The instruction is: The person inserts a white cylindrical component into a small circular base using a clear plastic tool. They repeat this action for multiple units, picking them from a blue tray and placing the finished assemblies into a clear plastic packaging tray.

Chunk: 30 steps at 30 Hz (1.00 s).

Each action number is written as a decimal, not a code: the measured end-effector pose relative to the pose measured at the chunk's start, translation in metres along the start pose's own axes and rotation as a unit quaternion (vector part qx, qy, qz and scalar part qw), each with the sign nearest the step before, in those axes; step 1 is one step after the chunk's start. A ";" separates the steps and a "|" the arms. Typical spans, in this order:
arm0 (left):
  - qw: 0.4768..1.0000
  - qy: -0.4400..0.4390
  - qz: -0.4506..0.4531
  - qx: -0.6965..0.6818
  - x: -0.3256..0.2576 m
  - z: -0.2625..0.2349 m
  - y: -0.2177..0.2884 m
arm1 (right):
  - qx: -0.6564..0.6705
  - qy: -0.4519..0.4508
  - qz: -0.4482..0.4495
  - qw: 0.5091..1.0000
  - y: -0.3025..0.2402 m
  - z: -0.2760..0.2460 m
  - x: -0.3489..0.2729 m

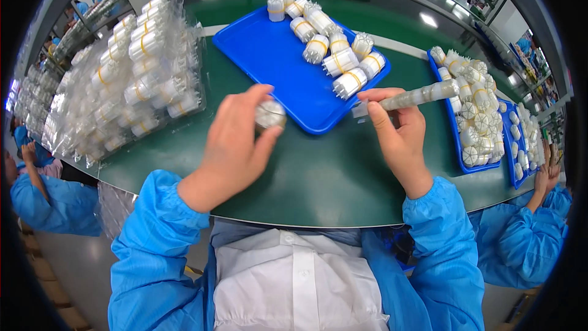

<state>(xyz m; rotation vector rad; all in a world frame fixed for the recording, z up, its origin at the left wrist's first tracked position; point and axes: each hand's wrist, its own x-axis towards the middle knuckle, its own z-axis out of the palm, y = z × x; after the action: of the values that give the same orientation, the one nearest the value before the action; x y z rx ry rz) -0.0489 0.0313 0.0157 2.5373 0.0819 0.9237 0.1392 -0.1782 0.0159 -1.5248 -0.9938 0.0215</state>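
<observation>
A small round bundle of white parts is gripped in the left hand above the green table. A long grey-white stick of stacked parts is pinched between thumb and fingers of the right hand. Beside them a blue tray is loaded along its far edge with white bundles banded in yellow — a second blue tray at the right is packed with more. Clear bags of the same bundles are heaped at the left.
</observation>
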 end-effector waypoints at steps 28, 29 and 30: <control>0.996 0.033 0.075 -0.023 0.081 0.041 0.028 | -0.080 0.026 -0.040 0.996 0.012 -0.010 0.005; 0.996 0.034 0.067 -0.041 0.072 0.031 0.034 | -0.091 0.015 -0.015 0.996 0.006 -0.012 0.004; 0.997 0.013 0.062 -0.053 0.061 0.024 0.040 | -0.064 0.019 0.001 0.998 0.005 -0.012 0.000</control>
<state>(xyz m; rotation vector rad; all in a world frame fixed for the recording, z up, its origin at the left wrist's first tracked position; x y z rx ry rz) 0.0098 -0.0022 0.0526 2.4561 -0.1148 0.9811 0.1486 -0.1871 0.0148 -1.6376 -0.9797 -0.0706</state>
